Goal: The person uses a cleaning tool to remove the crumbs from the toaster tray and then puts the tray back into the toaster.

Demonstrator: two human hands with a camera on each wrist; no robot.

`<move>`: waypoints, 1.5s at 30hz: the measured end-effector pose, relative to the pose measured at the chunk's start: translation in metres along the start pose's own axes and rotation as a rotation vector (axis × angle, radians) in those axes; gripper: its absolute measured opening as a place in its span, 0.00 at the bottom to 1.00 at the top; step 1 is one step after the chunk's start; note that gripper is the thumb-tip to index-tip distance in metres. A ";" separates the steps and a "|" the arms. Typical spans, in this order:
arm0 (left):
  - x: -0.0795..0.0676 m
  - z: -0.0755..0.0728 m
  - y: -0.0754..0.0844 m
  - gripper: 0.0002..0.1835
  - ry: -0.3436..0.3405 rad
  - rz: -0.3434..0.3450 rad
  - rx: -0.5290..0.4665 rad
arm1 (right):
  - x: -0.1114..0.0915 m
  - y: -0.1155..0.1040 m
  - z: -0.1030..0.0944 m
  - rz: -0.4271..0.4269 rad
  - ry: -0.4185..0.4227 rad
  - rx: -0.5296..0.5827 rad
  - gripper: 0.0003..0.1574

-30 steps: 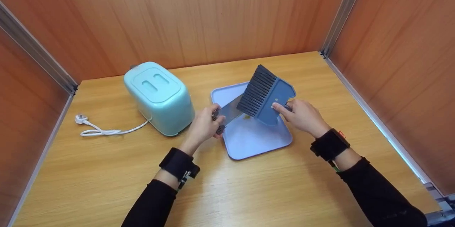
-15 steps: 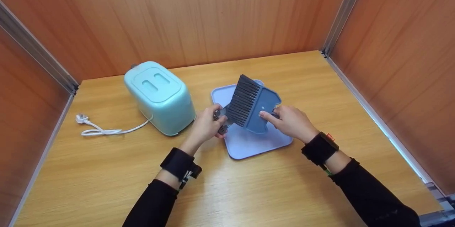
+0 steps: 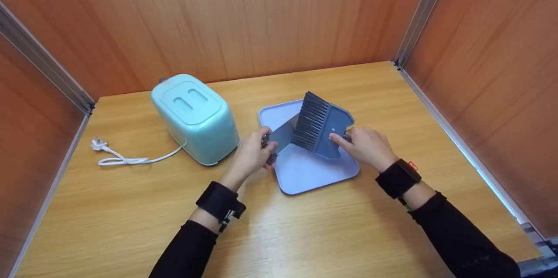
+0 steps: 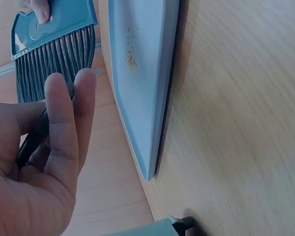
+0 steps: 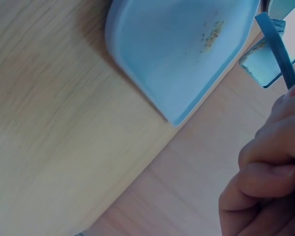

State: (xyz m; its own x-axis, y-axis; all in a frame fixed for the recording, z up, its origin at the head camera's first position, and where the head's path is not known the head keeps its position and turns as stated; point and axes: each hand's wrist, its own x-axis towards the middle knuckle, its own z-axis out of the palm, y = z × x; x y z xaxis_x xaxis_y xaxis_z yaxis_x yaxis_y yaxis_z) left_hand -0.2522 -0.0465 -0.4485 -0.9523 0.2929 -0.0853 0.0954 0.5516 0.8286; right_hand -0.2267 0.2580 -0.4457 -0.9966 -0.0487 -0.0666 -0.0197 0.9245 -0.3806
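In the head view my left hand grips the dark end of a thin, shiny metal crumb tray, held tilted over a pale lavender serving tray. My right hand holds a blue hand brush, thumb on its flat body. Its dark bristles overlap the far end of the crumb tray. In the right wrist view, bits cling along one side of the crumb tray. A small heap of brown crumbs lies on the serving tray, seen in the left wrist view.
A turquoise toaster with two grooves on its upper face stands left of the serving tray. Its white cord ends in a plug near the left wall. Wood panels close off the back and both sides of the table.
The brush in my right hand swept left across the crumb tray toward my left hand, then came partly back right. My left hand stays almost still, its grip unchanged.
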 end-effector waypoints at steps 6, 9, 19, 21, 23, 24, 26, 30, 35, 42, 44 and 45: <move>-0.002 0.002 0.004 0.04 0.009 0.034 0.113 | 0.001 0.012 -0.002 0.035 0.010 -0.016 0.40; -0.003 0.004 0.005 0.05 0.015 0.042 0.153 | 0.001 0.017 -0.003 0.045 0.026 -0.025 0.40; -0.006 0.003 0.003 0.03 0.038 0.111 0.212 | 0.000 0.024 -0.007 0.019 0.112 -0.082 0.38; -0.006 0.003 0.003 0.02 0.047 0.126 0.221 | -0.001 0.025 -0.009 0.021 0.130 -0.088 0.39; -0.007 0.002 0.002 0.02 0.049 0.128 0.220 | -0.001 0.025 -0.012 0.030 0.144 -0.085 0.39; -0.007 0.002 0.002 0.02 0.046 0.120 0.213 | -0.001 0.024 -0.013 0.035 0.149 -0.074 0.40; -0.007 0.003 0.002 0.02 0.038 0.101 0.196 | -0.001 0.022 -0.014 0.042 0.162 -0.053 0.40; -0.006 0.003 0.004 0.04 0.020 0.059 0.171 | 0.001 0.017 -0.014 0.038 0.190 -0.025 0.40; -0.005 0.004 0.004 0.06 0.007 0.043 0.148 | 0.004 0.014 -0.009 0.027 0.224 -0.047 0.39; -0.004 0.003 0.001 0.05 0.020 0.053 0.142 | 0.004 0.015 0.001 0.004 0.239 -0.137 0.39; -0.004 0.003 0.000 0.04 0.029 0.061 0.149 | 0.003 0.016 0.003 0.005 0.229 -0.151 0.39; -0.004 0.002 0.000 0.04 0.035 0.066 0.155 | 0.003 0.016 0.003 0.009 0.220 -0.153 0.39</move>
State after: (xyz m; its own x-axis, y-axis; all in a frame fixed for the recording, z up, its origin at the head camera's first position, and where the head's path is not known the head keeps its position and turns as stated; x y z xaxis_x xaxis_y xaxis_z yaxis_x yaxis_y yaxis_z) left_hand -0.2476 -0.0458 -0.4496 -0.9515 0.3073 -0.0119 0.1996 0.6466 0.7362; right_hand -0.2298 0.2713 -0.4550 -0.9899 0.0273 0.1392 -0.0064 0.9717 -0.2360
